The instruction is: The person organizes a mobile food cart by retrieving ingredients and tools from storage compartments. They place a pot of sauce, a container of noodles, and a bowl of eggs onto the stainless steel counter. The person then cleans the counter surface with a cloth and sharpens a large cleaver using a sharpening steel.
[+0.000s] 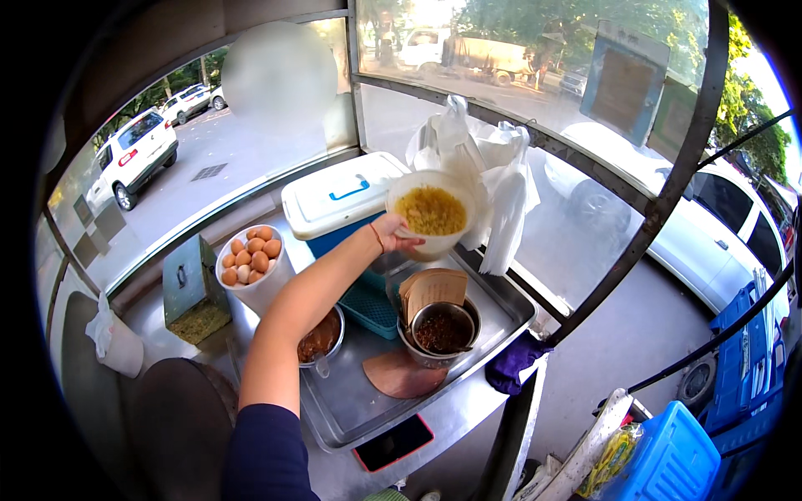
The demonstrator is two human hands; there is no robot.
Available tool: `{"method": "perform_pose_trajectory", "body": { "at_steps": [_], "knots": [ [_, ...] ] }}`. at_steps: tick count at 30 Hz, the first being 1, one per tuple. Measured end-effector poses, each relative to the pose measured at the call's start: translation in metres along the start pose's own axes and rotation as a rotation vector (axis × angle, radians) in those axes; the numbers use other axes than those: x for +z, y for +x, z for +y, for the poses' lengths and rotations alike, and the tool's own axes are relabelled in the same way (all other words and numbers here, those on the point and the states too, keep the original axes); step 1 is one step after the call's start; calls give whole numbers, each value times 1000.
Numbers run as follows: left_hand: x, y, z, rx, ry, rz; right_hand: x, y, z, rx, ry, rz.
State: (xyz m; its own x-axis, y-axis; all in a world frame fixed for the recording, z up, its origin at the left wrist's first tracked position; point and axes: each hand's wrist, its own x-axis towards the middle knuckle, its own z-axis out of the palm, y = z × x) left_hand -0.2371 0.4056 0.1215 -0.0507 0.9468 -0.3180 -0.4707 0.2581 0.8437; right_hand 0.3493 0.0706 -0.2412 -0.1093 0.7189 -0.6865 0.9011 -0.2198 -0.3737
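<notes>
My left hand (397, 234), with a red string at the wrist, reaches across the metal tray. It is closed on the near-left rim of a white plastic bowl (458, 240), which holds chopped yellow food (430, 211). The bowl is raised beside white plastic bags (505, 167) and a white-lidded blue box (342, 194). Nearer me, a metal pot (443, 327) of dark red, flaky seasoning stands in a larger metal bowl, with brown paper bags (433, 288) tucked behind. My forearm partly hides a bowl of brown sauce (322, 338). My right hand is out of view.
A white bucket of brown eggs (255, 257) and a metal tin (190, 288) stand left. A teal basket (368, 309) sits in the tray (334, 417). A phone (394, 442) lies near the front edge, a purple cloth (516, 361) at the right corner. Framed panes enclose the stall.
</notes>
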Motion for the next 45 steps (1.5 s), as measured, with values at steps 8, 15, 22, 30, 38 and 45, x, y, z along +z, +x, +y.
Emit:
{"method": "perform_pose_trajectory", "body": {
  "at_steps": [8,15,22,30,38,45],
  "knots": [
    [-40,72,-43,-359,181,34,16,-5,24,82,47,-22],
    [-97,112,-54,-477,490,100,100,-72,104,138,84,-55],
    [-16,-64,-15,181,1240,375,105,-132,87,317,47,-130],
    [110,-234,-218,-229,617,-441,106,-132,70,278,403,-56],
    [106,-233,-479,-760,165,73,94,-123,71,115,645,41],
    [-62,-138,-538,406,1162,1142,83,-114,85,84,652,-15]
  ]
}}
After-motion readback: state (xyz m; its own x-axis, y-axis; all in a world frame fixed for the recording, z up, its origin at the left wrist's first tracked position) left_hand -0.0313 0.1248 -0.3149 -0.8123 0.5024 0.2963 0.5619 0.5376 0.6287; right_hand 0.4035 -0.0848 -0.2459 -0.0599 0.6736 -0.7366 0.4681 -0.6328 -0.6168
